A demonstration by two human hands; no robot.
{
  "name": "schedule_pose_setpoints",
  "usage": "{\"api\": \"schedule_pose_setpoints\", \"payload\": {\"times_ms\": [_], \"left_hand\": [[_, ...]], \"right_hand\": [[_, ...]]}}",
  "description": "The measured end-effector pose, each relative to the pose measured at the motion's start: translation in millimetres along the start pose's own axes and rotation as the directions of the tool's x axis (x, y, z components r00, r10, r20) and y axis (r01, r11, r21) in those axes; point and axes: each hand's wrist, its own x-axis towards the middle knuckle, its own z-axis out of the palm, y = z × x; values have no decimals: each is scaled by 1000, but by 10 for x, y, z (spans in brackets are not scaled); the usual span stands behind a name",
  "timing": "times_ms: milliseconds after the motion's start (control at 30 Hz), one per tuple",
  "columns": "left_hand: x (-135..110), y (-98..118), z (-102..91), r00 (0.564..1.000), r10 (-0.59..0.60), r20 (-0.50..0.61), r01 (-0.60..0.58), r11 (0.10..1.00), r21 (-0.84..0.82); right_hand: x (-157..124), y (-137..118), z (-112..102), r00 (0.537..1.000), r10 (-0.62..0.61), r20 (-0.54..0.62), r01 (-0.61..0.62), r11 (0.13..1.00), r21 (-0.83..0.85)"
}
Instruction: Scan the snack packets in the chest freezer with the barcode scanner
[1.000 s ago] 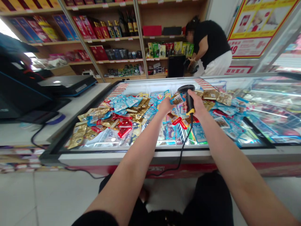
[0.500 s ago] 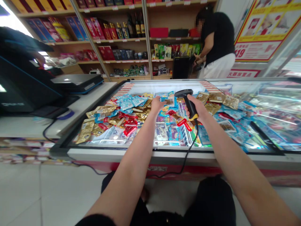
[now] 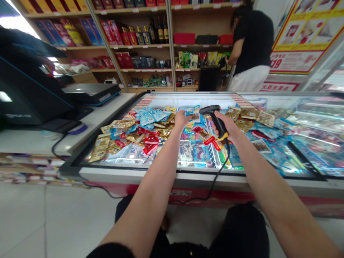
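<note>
My right hand (image 3: pixel 227 123) is wrapped round the handle of a black barcode scanner (image 3: pixel 219 123) with a yellow trim at its base. The scanner's head points left, toward a small blue snack packet (image 3: pixel 196 116) with a pale label. My left hand (image 3: pixel 182 120) is closed on the left edge of that packet, its thumb toward the scanner; the other fingers are mostly hidden. Under both hands, the glass top of a chest freezer (image 3: pixel 185 171) bears loose packets. Red-and-gold packets (image 3: pixel 205 137) lie just below the scanner.
Gold, blue and red packets (image 3: pixel 147 130) are heaped left of my hands, with more packets (image 3: pixel 258 123) to the right. The scanner's cable (image 3: pixel 213 184) hangs over the freezer's front edge. A counter (image 3: pixel 107 107) with a scale (image 3: pixel 92 94) adjoins at left. Another person (image 3: pixel 254 46) stands behind the freezer.
The whole view has shifted slightly. My hands keep nearly the same pose around the packet and the scanner. The person at the back has turned a little and moved their hands.
</note>
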Motion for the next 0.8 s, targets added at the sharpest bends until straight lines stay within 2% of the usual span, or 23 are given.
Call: {"api": "schedule_pose_setpoints", "payload": {"times_ms": [633, 800], "left_hand": [[24, -23, 6, 1000, -7, -6, 8, 1000, 28], [2, -11, 7, 1000, -13, 4, 13, 999, 32]], "right_hand": [[4, -1, -8, 1000, 0, 24, 0, 1000, -11], [-9, 24, 29, 998, 13, 64, -13, 1000, -6]]}}
